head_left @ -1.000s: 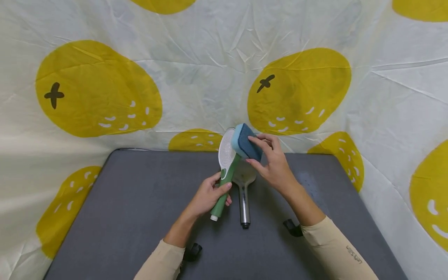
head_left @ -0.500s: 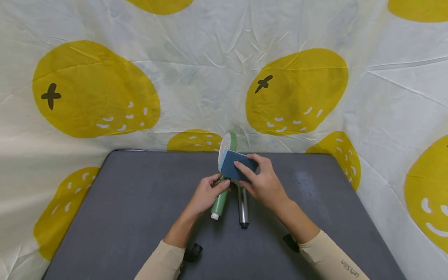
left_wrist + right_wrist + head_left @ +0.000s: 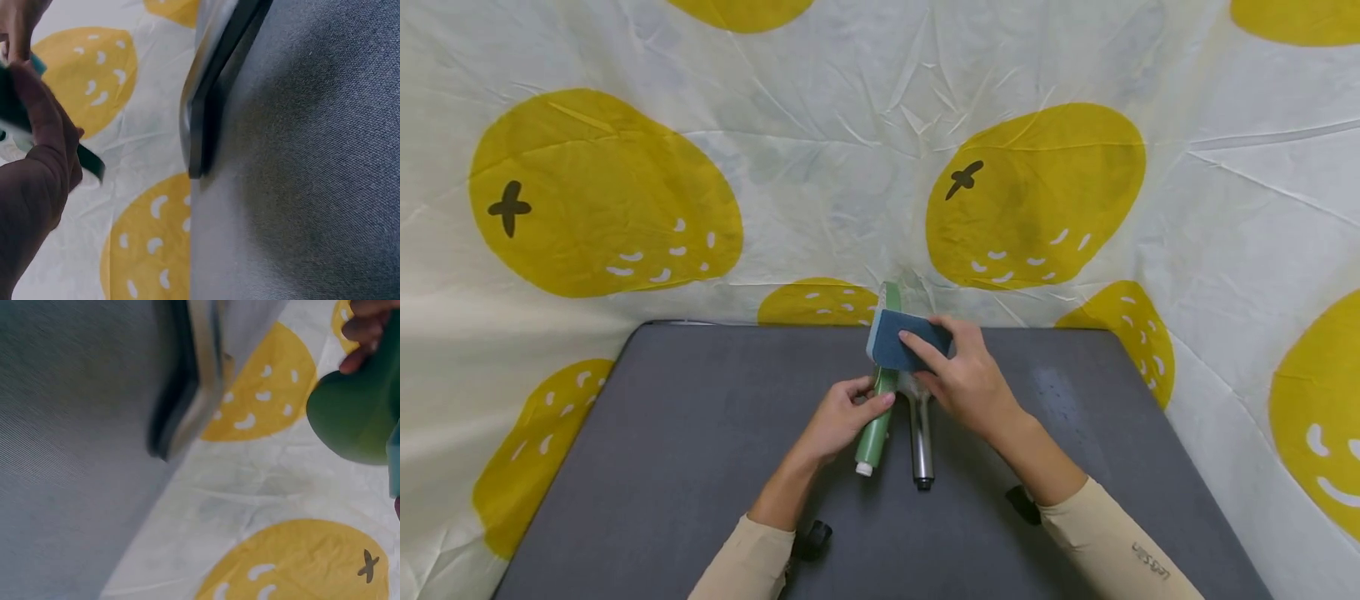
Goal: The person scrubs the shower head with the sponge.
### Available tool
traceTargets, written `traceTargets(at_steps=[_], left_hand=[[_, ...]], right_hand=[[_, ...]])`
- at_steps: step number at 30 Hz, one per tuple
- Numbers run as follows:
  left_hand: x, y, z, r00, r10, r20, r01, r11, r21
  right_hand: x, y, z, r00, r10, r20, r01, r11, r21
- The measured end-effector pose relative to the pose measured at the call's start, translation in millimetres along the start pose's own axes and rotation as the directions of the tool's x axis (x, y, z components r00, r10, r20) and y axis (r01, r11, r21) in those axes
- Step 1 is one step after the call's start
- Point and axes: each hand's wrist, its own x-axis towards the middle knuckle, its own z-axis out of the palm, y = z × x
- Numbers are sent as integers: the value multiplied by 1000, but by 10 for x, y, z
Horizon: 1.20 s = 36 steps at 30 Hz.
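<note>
My left hand (image 3: 844, 418) grips the green handle of a handheld shower head (image 3: 875, 437), held up above the table with its round head tilted away and turned nearly edge-on. With thumb and fingers, my right hand (image 3: 968, 379) holds a blue sponge (image 3: 906, 340), dark on the face toward me and lighter along its edge. The sponge overlaps the neck and lower part of the shower head in the head view and hides them. In the right wrist view the green rounded back of the shower head (image 3: 350, 419) shows beside the sponge's light edge (image 3: 394, 459).
A chrome shower head (image 3: 922, 437) lies on the dark grey table (image 3: 700, 467) just behind the hands, its head mostly hidden. A damp-looking patch (image 3: 1060, 400) marks the table at right. A white cloth with yellow fruit prints (image 3: 835, 192) hangs behind.
My right hand has brought the sponge down and left, from beside the shower head's face to across its neck. My left hand has turned the shower head so its face points left, edge-on.
</note>
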Motion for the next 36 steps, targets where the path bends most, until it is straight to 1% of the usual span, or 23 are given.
traceTargets(at_steps=[3, 4, 6, 8, 11, 13, 14, 16, 18, 21, 24, 29, 32, 36], left_hand=[[-30, -3, -12, 996, 6, 92, -3, 999, -37], [-39, -4, -13, 993, 10, 117, -4, 999, -49], [-52, -7, -9, 987, 21, 158, -10, 997, -70], [-53, -17, 2, 982, 33, 184, -19, 997, -80], [-51, -43, 6, 978, 54, 201, -38, 996, -80], [-52, -51, 6, 976, 65, 206, -50, 996, -79], [-51, -50, 5, 976, 74, 207, -59, 995, -79], [-46, -41, 7, 974, 94, 208, -78, 994, -81], [-37, -27, 9, 973, 112, 200, -95, 991, -92], [-26, -7, 5, 976, 132, 175, -114, 987, -111], [-21, 13, -15, 981, 135, 139, -117, 984, -134], [-7, 12, -54, 983, 148, 106, -132, 981, -144], [-6, 5, -73, 983, 166, 83, -152, 976, -153], [-16, 18, -91, 981, 184, 65, -167, 964, -207]], right_hand=[[124, 55, -46, 1000, 20, 4, -20, 999, 30], [164, 76, -59, 999, 37, 18, -38, 998, 48], [234, 124, -84, 993, 96, 63, -102, 990, 97], [289, 188, -103, 978, 167, 122, -185, 970, 157], [357, 272, -128, 950, 256, 181, -295, 924, 242], [387, 317, -140, 939, 284, 196, -331, 901, 279], [397, 334, -142, 936, 290, 198, -339, 895, 290], [400, 355, -135, 939, 288, 188, -334, 895, 296], [383, 355, -113, 945, 272, 180, -315, 902, 295], [325, 311, -68, 959, 229, 169, -269, 921, 281], [254, 235, -24, 970, 182, 160, -219, 941, 259], [116, 102, 30, 987, 108, 116, -130, 972, 198], [19, 14, 61, 991, 82, 101, -99, 980, 172], [-97, -108, 99, 993, 77, 88, -91, 981, 173]])
